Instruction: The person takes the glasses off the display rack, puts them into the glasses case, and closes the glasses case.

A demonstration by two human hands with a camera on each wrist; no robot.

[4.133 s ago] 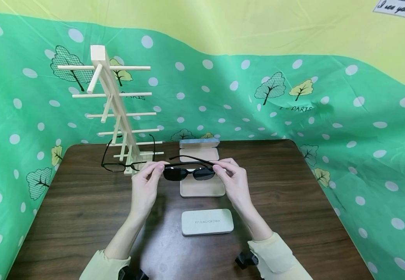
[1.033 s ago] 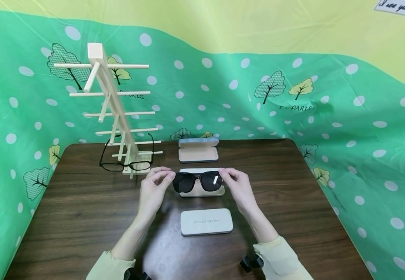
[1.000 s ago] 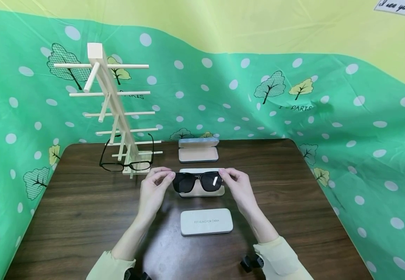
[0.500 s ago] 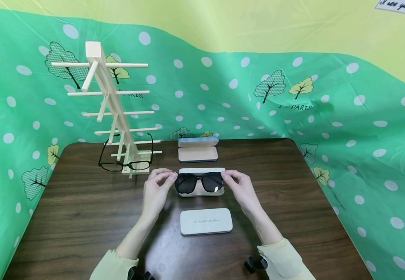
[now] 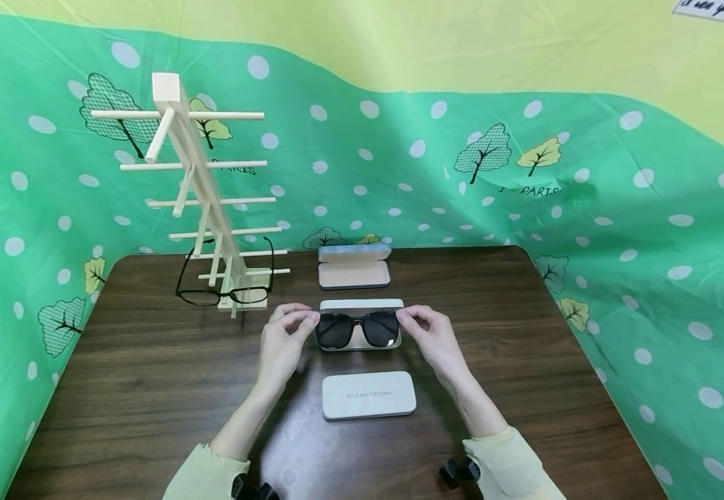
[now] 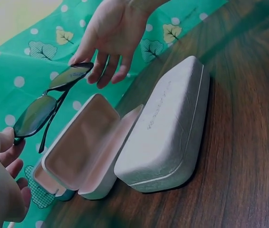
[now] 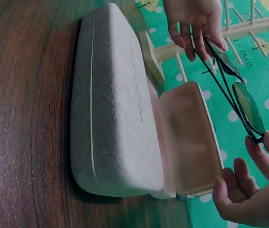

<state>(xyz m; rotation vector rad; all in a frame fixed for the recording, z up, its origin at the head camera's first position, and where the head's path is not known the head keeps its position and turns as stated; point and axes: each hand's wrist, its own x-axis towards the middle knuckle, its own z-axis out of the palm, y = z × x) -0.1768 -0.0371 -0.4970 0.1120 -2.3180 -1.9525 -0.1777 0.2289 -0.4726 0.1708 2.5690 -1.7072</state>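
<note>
Black sunglasses (image 5: 335,332) are held level, lenses toward me, over an open pale glasses case (image 5: 362,303). Thumb and fingers of my left hand (image 5: 281,347) pinch one end of the frame. My right hand (image 5: 433,340) pinches the opposite end the same way. In the right wrist view the temples of the sunglasses (image 7: 248,107) lie folded behind the lenses. The left wrist view shows the sunglasses (image 6: 35,116) raised above the open case (image 6: 80,147), whose lining is beige. The sunglasses hide part of that case in the head view.
A closed white case (image 5: 368,410) with lettering lies nearest me. Farther back stands another open case (image 5: 354,276) with a bluish lid. At the left, a wooden peg rack (image 5: 196,156) bears black-framed eyeglasses (image 5: 201,304) on a low peg. A patterned cloth hangs behind the table.
A temple that stuck out behind the sunglasses about four seconds ago is now folded in. Both hands have lowered the sunglasses slightly toward me, and lately a little to the right.
</note>
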